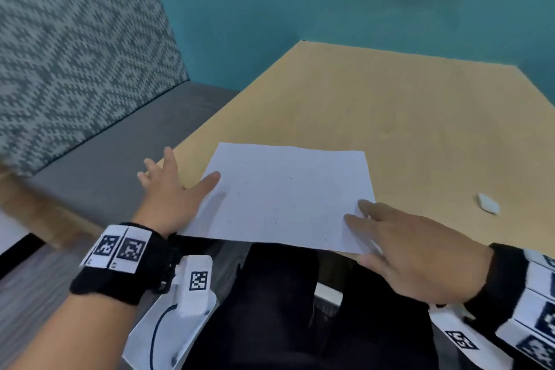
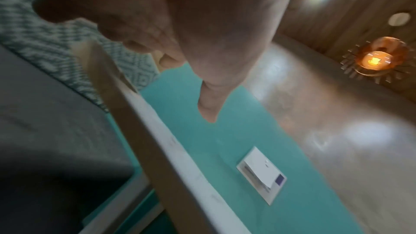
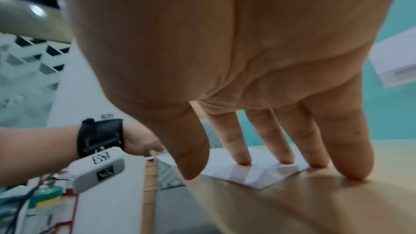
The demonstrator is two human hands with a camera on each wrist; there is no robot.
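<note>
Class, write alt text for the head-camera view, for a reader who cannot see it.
A white paper sheet lies flat at the near edge of a light wooden table; the open left hand reaches its thumb over the left edge, and the right hand rests straight fingers on its near right corner.

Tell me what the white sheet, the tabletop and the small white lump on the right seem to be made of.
Sheet: probably thin matt paper; it lies flat, with faint creases by the right hand. Tabletop: tan, smooth, likely laminate or sealed wood; a soft sheen mirrors the fingers in the right wrist view. Lump: matt white, too small to tell; perhaps an eraser.
</note>
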